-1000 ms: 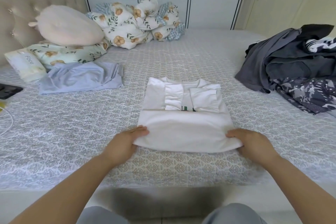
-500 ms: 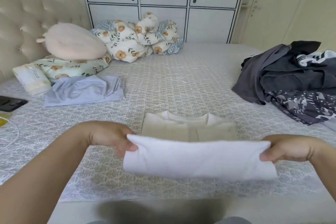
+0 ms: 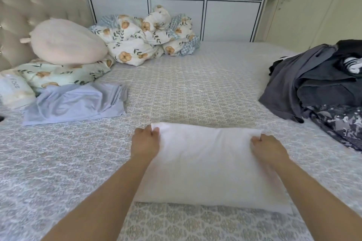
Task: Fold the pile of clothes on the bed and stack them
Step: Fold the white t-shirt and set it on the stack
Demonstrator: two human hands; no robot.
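- We have the white top [image 3: 207,164] folded flat at 6 o'clock on the bed [image 3: 186,92]. Our left hand [image 3: 145,144] and right hand [image 3: 269,149] pinch its far corners; letting go unevenly could spring the fold.
- At 10 o'clock the lilac garment [image 3: 76,102], seemingly the stack's start, looks rumpled; a top could slide off.
- At 2 o'clock the dark pile [image 3: 321,84] overhangs and may slump.

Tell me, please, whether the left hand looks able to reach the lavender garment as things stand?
Probably yes: only bare bedspread lies between the left hand and the lavender garment, though it must first release the white shirt.
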